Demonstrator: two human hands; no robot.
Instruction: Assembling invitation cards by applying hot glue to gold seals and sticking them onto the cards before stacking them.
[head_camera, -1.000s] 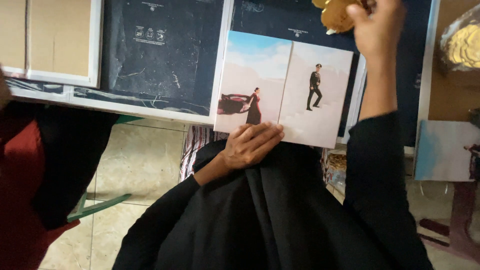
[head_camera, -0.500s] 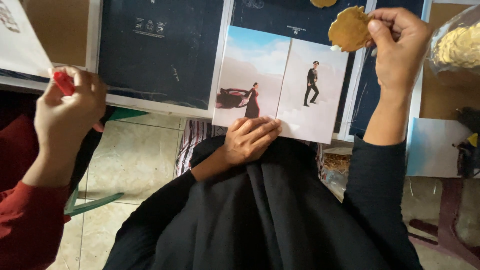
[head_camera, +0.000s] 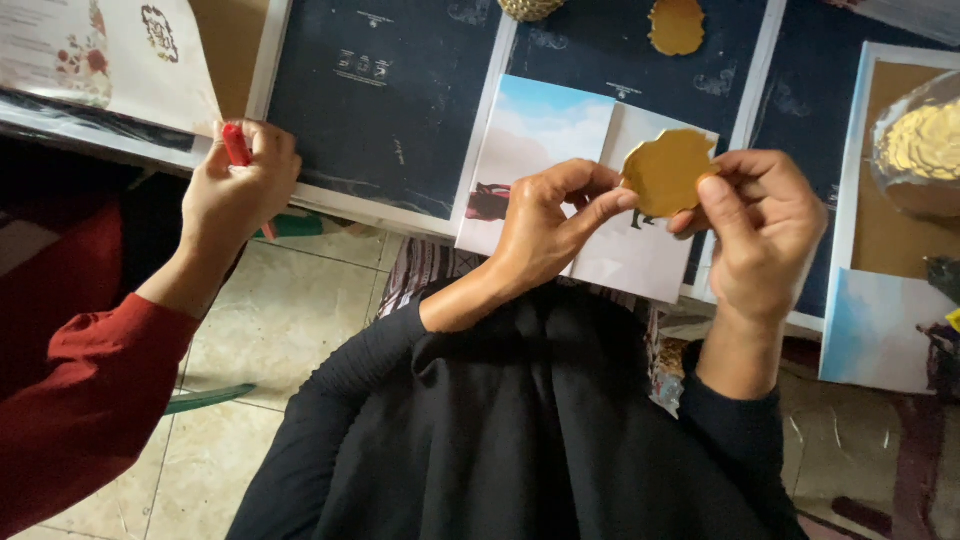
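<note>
Gold scalloped sticker pinched between both hands: left hand and right hand, above photo card at table's near edge; peeling apparently underway, next needs careful placement.

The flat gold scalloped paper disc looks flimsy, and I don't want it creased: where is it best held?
By its rim. The flat gold scalloped paper disc is thin, so pinch opposite edges from either side, as the left hand and right hand do now.

Gold sticker between both hands
</note>
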